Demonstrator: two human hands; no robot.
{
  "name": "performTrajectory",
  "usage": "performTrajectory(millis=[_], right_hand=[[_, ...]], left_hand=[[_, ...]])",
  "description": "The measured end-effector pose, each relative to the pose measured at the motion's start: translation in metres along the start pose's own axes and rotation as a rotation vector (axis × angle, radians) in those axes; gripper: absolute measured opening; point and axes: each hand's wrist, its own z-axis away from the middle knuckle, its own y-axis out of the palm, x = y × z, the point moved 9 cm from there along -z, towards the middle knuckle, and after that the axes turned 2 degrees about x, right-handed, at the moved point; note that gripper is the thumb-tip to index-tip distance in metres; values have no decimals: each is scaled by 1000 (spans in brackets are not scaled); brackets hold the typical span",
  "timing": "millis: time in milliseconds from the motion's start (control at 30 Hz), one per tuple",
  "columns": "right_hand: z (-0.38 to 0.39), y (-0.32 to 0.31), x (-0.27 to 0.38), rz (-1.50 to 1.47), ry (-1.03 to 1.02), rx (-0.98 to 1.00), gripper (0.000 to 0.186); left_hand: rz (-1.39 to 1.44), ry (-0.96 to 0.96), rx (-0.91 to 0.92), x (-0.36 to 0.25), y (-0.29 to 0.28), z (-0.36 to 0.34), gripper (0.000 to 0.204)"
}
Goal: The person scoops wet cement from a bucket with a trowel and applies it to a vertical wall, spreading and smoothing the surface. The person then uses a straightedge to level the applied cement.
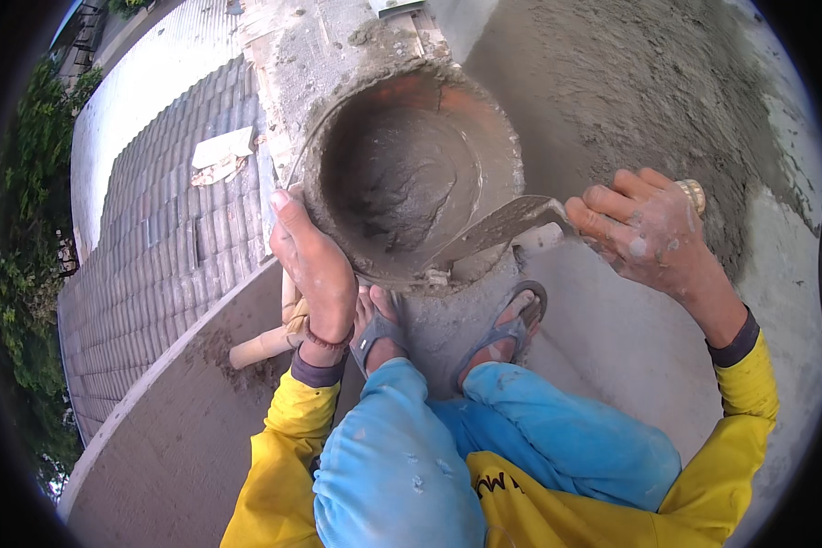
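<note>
A round bucket [513, 160], caked with grey mortar, stands just beyond my feet. Wet mortar [397, 178] lies inside it. My left hand [315, 265] holds the bucket at its left side, near a thin wire handle; part of its fingers is hidden. With my right hand [635, 224] I grip a trowel [502, 228], my fingers wrapped round its handle and the light-coloured butt showing past them. The metal blade slants down to the left across the bucket's near right rim, its tip at the mortar-smeared inner edge.
I stand in sandals on a mortar-stained surface. A bamboo pole [260, 349] pokes out beside my left wrist. To the left, a low wall edge [169, 352] borders a lower tiled roof [169, 196]. Rough wet mortar [630, 82] covers the surface at far right.
</note>
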Motion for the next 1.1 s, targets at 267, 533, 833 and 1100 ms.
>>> performTrajectory(millis=[267, 533, 833, 1100], right_hand=[[67, -50, -40, 398, 155, -67, 32], [6, 3, 9, 337, 327, -253, 17], [30, -8, 25, 190, 241, -83, 42], [397, -30, 127, -192, 1327, 103, 33]], left_hand=[[196, -159, 41, 32, -13, -13, 68], [171, -172, 130, 55, -39, -26, 57], [-149, -191, 368, 66, -28, -38, 49], [-427, -374, 799, 168, 79, 20, 49]])
